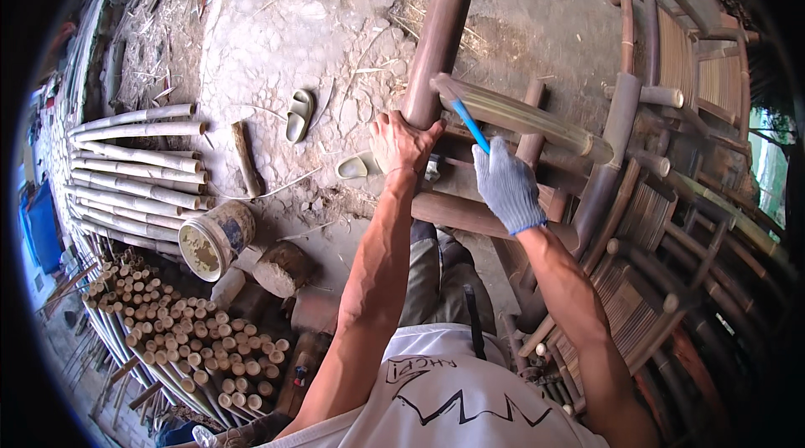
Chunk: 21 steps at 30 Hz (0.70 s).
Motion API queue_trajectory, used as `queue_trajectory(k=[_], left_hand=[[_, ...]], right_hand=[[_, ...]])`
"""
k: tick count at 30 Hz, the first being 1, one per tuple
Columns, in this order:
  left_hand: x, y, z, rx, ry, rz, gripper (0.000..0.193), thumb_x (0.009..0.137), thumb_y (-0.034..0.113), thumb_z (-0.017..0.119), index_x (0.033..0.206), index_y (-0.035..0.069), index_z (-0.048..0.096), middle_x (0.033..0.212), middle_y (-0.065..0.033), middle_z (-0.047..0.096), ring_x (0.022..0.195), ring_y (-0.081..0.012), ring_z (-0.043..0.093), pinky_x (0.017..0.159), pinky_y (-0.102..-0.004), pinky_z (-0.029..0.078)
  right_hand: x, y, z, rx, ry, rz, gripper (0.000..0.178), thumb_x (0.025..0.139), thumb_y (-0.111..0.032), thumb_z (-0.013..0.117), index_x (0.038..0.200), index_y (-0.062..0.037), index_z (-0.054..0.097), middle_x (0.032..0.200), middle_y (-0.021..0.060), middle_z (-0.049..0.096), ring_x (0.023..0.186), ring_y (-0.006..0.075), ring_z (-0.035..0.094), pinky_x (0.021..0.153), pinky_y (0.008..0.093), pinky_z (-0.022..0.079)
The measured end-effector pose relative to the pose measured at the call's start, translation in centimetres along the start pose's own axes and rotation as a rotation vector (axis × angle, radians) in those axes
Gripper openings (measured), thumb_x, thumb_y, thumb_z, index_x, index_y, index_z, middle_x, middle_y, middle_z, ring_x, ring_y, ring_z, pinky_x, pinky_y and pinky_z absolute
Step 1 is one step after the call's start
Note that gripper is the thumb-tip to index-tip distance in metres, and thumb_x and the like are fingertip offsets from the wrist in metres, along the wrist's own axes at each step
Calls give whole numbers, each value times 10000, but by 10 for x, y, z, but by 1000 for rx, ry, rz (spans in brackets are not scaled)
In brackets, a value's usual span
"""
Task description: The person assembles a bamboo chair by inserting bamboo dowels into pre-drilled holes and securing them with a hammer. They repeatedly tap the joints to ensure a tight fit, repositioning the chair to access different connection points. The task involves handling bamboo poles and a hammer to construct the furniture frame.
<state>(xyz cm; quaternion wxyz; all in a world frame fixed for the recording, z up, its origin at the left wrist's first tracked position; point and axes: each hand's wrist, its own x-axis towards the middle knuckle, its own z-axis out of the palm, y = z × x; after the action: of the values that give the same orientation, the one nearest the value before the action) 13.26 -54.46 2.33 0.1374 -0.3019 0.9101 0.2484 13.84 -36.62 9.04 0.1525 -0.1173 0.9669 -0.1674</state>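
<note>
My bare left hand (402,143) is wrapped round the near end of a thick brown bamboo piece (439,45), which slants away from me. In my right hand (508,188), covered by a grey-white knitted glove, is a blue-handled tool (468,125). The tool's head is blurred where it meets the left end of a greenish-brown bamboo length (537,119), so its kind cannot be made out. That length runs right to a dark bamboo crosspiece (605,154). Below my hands, another thick bamboo bar (461,211) belongs to the same frame.
Bamboo chairs (696,62) crowd the right side. At left lie several bamboo poles (138,154), above a stack of cut bamboo ends (193,330). A dirty white bucket (220,238) stands beside a wood stump (281,270). One sandal (299,116) lies on the rough ground.
</note>
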Motion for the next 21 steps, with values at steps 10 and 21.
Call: queue_trajectory(k=[10,21], left_hand=[[-1,3,-3,-39,42,34,707,655,587,764,1007,-11,630,1084,-185,577,1089,-351,502,947,-441,417],[0,-4,-2,-33,53,49,705,646,583,774,990,-13,620,1050,-182,580,1062,-350,516,919,-438,431]], right_hand=[[5,12,22,84,131,-3,312,990,-309,505,824,-45,502,566,213,580,551,408,623,444,482,461],[-8,14,41,156,136,-9,269,969,-296,544,896,-37,547,580,221,578,561,404,618,468,471,466]])
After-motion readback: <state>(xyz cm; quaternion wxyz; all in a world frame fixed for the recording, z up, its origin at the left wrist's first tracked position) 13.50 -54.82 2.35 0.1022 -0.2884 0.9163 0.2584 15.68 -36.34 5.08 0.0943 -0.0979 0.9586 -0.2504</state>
